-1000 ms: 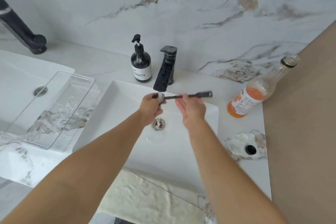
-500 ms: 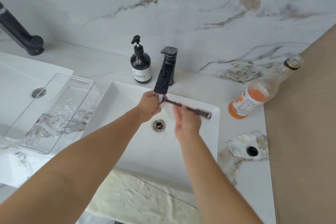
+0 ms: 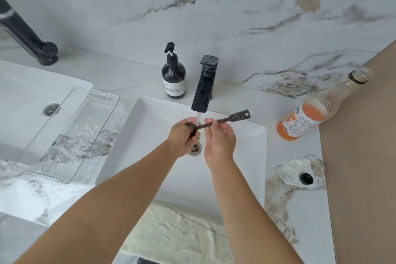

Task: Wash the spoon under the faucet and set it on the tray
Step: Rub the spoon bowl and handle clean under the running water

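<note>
At frame centre, left hand cupped round bowl end, right hand pinching shaft of spoon under running faucet. Probably light, stiff, wet-slick; best gripped mid-handle. Beyond, centre left, tray waiting.

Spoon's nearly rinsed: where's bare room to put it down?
The clear tray left of the sink looks bare. Open counter between soap bottle and tray. Right side is crowded: orange bottle, black cap.
</note>
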